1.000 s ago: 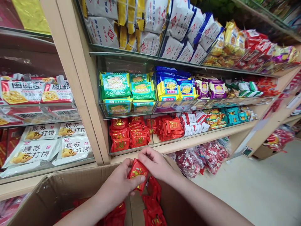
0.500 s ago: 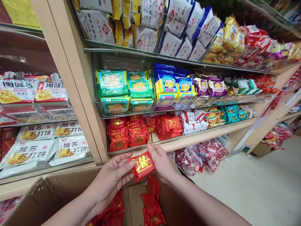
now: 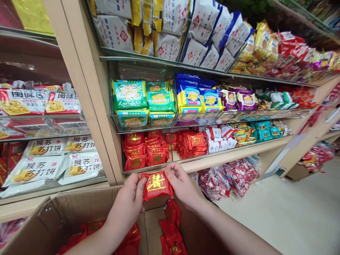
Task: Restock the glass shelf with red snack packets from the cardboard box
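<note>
A red snack packet (image 3: pixel 157 186) with gold lettering is stretched level between my two hands, above an open cardboard box. My left hand (image 3: pixel 132 193) pinches its left end, and my right hand (image 3: pixel 182 182) grips the opposite end near the top corner. Inside the cardboard box (image 3: pixel 90 207) lie more red packets (image 3: pixel 172 230), some partly hidden by my left forearm. Just beyond my hands, similar red packets (image 3: pixel 146 152) stand in stacked rows in the lowest shelf compartment.
Green biscuit packs (image 3: pixel 130 95) and blue ones (image 3: pixel 190 94) fill the glass-fronted middle shelf. Wooden uprights (image 3: pixel 87 88) divide the shelving. White cracker packs (image 3: pixel 39 166) lie at left. Plastic bags of red packets (image 3: pixel 231 177) rest on the floor at right.
My left hand has closed from loose, spread fingers into a pinch on the packet's left end. The packet has turned level and shifted slightly left.
</note>
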`<action>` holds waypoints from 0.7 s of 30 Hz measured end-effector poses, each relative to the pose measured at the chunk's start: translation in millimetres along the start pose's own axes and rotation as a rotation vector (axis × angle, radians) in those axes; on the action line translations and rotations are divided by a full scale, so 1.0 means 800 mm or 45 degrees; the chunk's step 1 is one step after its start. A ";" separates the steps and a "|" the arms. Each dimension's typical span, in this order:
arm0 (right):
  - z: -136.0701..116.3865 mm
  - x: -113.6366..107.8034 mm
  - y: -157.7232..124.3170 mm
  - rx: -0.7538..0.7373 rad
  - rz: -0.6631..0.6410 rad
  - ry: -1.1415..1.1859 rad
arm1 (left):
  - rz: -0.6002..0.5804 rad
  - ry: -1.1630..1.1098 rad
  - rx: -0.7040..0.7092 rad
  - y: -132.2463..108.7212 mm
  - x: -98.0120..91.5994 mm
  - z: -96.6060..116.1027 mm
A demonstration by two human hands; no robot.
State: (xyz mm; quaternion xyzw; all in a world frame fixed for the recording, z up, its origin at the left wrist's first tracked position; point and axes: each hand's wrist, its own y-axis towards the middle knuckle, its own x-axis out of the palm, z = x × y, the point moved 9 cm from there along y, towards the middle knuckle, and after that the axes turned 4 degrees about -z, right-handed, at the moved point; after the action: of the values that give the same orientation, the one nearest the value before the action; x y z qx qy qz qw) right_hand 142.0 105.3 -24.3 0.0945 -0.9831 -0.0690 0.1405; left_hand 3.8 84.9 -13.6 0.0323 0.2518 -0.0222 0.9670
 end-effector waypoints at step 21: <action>-0.084 0.029 0.134 -0.670 0.185 -1.401 | -0.412 0.540 0.475 -0.038 0.048 0.034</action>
State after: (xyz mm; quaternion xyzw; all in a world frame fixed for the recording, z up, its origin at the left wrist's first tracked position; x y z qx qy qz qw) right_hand 121.6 197.4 62.7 -0.0600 -0.8654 -0.3383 -0.3648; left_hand 48.3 51.4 -10.3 0.1725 0.4412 -0.2141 0.8543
